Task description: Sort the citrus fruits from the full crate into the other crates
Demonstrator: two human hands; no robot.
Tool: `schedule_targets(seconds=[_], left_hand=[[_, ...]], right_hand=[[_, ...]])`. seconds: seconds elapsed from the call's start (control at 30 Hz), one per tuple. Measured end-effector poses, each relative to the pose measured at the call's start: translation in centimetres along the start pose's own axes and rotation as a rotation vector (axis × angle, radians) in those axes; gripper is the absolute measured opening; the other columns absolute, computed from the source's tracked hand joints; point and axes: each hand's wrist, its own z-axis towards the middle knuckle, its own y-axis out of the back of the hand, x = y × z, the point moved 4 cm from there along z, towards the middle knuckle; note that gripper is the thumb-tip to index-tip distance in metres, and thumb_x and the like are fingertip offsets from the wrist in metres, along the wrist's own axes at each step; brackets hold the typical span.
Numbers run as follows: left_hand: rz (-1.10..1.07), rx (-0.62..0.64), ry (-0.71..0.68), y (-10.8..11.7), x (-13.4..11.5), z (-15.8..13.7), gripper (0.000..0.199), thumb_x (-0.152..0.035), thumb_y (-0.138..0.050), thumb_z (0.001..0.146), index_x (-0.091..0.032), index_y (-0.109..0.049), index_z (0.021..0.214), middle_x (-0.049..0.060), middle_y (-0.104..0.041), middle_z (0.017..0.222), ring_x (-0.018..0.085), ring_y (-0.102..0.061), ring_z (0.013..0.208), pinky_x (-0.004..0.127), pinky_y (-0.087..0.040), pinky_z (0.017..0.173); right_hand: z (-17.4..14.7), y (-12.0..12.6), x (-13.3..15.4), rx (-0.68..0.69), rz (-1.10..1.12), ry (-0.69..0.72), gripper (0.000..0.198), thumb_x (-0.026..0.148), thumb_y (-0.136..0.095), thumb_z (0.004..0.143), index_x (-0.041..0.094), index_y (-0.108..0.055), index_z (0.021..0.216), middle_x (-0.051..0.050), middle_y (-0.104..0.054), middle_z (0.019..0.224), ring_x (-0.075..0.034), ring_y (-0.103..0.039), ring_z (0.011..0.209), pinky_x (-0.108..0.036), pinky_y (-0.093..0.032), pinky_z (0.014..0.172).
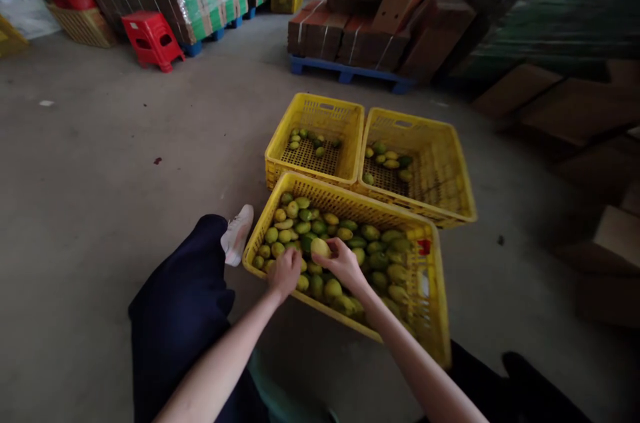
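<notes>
Over the front yellow crate, my right hand pinches a pale yellow lemon between thumb and fingers. Just left of it, my left hand is closed, knuckles up; whatever its fingers may hold is hidden. Green and yellow lemons fill much of the crate beneath both hands. A small red piece shows at the crate's right end.
Behind stand two more yellow crates, the left one and the right one, each with several lemons on its floor. A red stool and a blue pallet of flattened cartons stand farther back. Cardboard boxes lie at right.
</notes>
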Motion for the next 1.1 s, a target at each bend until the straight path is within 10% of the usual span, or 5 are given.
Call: schedule_targets(seconds=[0.17, 0.33, 0.6, 1.1], left_hand=[[-0.653, 0.142, 0.1, -0.9, -2.4, -0.6, 0.037, -0.04, -0.036, 0.093, -0.017, -0.064, 0.098, 0.008, -0.071, 0.095, 0.02, -0.069, 0.085, 0.032, -0.053, 0.075], [-1.288, 0.129, 0.369, -0.2, -4.8, -1.5, 0.018, -0.023, -0.05, 0.084, -0.013, -0.065, 0.082, 0.006, -0.066, 0.069, 0.016, -0.065, 0.062, 0.029, -0.055, 0.065], [-1.411, -0.092, 0.372, 1.4, -5.0, -0.6, 0.033, -0.027, -0.032, 0.095, -0.017, -0.057, 0.076, 0.001, -0.06, 0.064, 0.01, -0.061, 0.056, 0.022, -0.054, 0.059], [-1.275, -0.116, 0.344, 1.0, -4.5, 0.2, 0.009, -0.02, -0.05, 0.089, -0.017, -0.059, 0.09, 0.005, -0.067, 0.081, 0.018, -0.068, 0.075, 0.036, -0.061, 0.071]], right_hand=[[-4.1, -0.9, 6.1, 0.227, -0.06, 0.232, 0.024, 0.037, -0.07, 0.073, 0.02, -0.067, 0.09, -0.003, -0.072, 0.083, -0.018, -0.065, 0.071, -0.027, -0.05, 0.06], [-4.6, 1.7, 8.6, 0.03, -0.211, 0.438, 0.025, 0.037, -0.049, 0.091, 0.021, -0.064, 0.079, -0.006, -0.07, 0.084, -0.019, -0.066, 0.076, -0.028, -0.052, 0.066], [-1.4, 2.6, -0.4, 0.164, -0.955, 0.105, 0.016, 0.025, -0.05, 0.092, 0.016, -0.063, 0.092, -0.014, -0.067, 0.109, -0.024, -0.065, 0.097, -0.03, -0.049, 0.078], [3.3, -5.6, -8.7, 0.308, -1.031, -0.107, 0.037, 0.035, -0.06, 0.093, 0.017, -0.057, 0.125, -0.01, -0.06, 0.127, -0.023, -0.062, 0.108, -0.045, -0.054, 0.09]])
